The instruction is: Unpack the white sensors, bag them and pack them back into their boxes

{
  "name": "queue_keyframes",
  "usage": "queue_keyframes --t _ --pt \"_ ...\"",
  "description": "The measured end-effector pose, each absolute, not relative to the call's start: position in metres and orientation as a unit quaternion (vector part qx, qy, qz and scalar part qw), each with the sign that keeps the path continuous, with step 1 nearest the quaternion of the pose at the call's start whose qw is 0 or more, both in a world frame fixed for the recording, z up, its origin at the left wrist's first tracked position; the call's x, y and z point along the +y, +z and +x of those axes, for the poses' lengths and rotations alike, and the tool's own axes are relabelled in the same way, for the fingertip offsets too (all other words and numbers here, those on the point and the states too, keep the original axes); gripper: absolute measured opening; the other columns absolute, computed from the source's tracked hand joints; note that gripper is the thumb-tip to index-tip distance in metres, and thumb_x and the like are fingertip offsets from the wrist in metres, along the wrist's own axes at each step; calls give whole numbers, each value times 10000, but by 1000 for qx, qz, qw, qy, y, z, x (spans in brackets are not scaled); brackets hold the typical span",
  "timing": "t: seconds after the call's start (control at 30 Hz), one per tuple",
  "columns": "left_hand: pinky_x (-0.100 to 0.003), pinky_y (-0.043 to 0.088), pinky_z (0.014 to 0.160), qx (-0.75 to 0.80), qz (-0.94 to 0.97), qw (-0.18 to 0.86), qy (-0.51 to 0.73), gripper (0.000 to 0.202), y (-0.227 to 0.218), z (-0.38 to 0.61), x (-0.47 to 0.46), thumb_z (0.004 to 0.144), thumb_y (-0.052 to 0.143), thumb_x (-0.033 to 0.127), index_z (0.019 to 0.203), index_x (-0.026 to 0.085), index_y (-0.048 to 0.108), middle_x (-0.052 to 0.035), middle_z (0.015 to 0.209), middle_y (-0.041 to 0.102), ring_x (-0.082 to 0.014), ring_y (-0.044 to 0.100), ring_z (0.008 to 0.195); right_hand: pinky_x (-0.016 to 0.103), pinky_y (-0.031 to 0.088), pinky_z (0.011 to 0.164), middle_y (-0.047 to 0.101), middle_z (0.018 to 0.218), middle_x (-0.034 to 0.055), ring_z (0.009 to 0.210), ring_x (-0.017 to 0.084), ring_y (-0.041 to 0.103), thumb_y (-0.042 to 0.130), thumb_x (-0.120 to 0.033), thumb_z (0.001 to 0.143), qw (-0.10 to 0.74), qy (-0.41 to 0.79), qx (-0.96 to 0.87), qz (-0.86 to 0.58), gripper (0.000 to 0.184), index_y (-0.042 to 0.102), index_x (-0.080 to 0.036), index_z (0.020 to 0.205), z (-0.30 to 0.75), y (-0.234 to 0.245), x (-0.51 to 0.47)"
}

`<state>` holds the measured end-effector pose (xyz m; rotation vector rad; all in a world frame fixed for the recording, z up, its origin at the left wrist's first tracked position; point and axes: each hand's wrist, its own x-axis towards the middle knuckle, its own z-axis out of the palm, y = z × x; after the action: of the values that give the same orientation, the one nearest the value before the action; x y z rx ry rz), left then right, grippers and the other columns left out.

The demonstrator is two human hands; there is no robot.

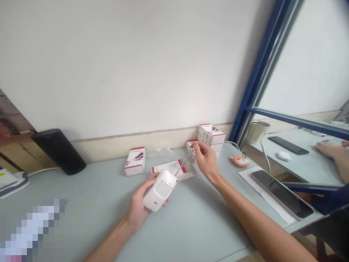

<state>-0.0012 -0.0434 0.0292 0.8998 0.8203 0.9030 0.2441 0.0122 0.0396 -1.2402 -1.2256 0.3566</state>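
Observation:
My left hand (139, 203) is closed around a white motion sensor (160, 191) with a window on its front, tilted up to the right. From the sensor's top corner a thin metallic antenna (182, 166) runs up and to the right. Its far end is pinched between the fingers of my right hand (205, 158). Behind the sensor an open white and red box (171, 166) lies on its side, partly hidden by the sensor.
Another white and red box (135, 161) stands farther left, and several stacked boxes (214, 136) are against the wall. A black cylinder (58, 151) is at the left. On the right are an orange case (240, 160) and a phone (283, 194) beside a blue-framed partition (256, 69).

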Motion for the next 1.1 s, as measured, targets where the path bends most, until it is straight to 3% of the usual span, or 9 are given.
queue_keyframes --t 0.87,1.1 --pt "-344 524 585 369 382 725 439 421 27 -3 -39 901 628 370 1226 103 633 -141 886 779 -269 709 658 290 397 662 659 718 0 658 171 545 479 -410 977 610 142 -567 -535 347 704 -211 803 239 35 12" --pt "-367 532 639 359 387 713 461 470 27 -4 -40 883 615 321 1284 75 627 -177 899 795 -289 726 664 288 368 629 660 711 11 653 168 531 479 -354 965 538 176 -655 -501 354 692 -214 721 217 26 2"
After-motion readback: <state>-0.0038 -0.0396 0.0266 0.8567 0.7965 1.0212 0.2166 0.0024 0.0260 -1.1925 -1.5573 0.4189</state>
